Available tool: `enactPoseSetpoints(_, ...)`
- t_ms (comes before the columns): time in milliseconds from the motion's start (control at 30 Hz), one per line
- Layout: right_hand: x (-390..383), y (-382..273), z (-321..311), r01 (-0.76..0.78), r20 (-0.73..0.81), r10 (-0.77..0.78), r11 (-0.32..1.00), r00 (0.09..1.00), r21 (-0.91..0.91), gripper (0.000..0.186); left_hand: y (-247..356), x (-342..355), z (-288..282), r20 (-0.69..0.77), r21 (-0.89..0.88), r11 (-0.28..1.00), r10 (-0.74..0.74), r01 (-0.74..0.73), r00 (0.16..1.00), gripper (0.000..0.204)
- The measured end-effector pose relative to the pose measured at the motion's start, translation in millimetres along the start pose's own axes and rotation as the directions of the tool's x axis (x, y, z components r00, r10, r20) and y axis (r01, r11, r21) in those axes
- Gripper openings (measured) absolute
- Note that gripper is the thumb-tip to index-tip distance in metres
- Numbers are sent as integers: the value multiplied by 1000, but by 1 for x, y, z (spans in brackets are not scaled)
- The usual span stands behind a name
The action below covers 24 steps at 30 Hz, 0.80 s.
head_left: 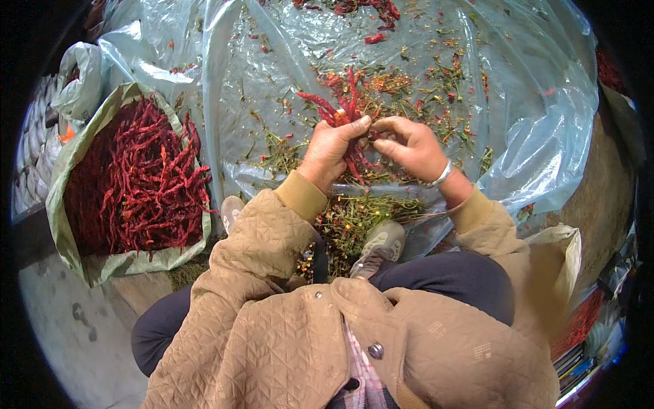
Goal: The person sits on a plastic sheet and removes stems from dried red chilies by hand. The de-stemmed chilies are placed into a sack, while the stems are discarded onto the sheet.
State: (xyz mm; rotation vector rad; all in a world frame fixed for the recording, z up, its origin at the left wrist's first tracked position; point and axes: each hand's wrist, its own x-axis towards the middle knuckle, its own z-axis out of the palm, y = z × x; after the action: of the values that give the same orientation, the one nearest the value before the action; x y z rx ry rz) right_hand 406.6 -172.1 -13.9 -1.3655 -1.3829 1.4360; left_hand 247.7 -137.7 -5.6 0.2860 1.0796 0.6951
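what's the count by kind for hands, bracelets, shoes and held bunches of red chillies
Hands: 2, the left hand and right hand
Bracelets: 1, a silver bracelet on the right wrist
Shoes: 2, the left shoe and right shoe, both partly visible
Held bunches: 1, a bunch of red chillies in the left hand
Total: 6

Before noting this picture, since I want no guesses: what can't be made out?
All in the head view:
What the right hand pinches, if anything: hidden by its fingers.
Middle of the held red peppers: covered by the left hand.
Leftmost shoe: mostly behind the sleeve.
Far peppers: cut by the top edge.
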Motion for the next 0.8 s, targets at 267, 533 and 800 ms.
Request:
enactPoseSetpoints(267, 84, 25, -68, 11, -198, -70, 959, 978, -283, 17, 29, -6, -34, 135, 52, 993, 96, -104, 986, 11)
enactPoseSetpoints(533, 184, 37, -41, 155, 83, -168, 480, 982, -863, 20, 42, 0, -55, 70, -121, 987, 115, -106, 991, 9)
enactPoseSetpoints(800, 116, -2, 10, 184, 208, -167, 981, 964, -63, 17, 42, 20, -18, 16, 41, 990, 137, -138, 990, 14)
